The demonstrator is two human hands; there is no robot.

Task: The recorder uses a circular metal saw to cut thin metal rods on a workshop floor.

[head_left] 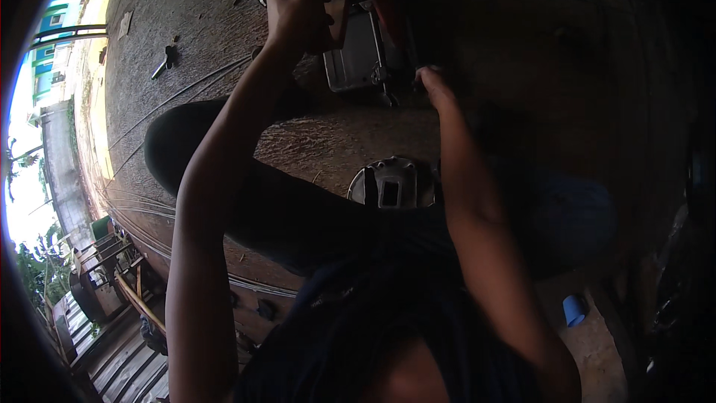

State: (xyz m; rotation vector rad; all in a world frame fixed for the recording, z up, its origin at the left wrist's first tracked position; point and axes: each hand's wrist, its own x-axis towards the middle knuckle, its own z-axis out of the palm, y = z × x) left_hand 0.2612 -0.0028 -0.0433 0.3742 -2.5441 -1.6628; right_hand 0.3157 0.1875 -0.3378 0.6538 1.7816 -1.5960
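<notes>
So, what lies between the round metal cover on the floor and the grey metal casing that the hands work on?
In the head view, only bare rough floor separates the round metal cover from the grey metal casing; nothing lies there.

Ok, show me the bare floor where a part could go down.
Bare floor lies between the grey metal housing and the round metal cover, and left of the left hand toward the small tool. Around both hands, right hand included, it is crowded.

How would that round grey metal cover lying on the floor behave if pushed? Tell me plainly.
The round metal cover looks like rigid cast metal, so probably stiff and heavy for its size. It lies flat on the rough floor, so a push would likely make it scrape rather than roll. Tipping seems unlikely.
</notes>
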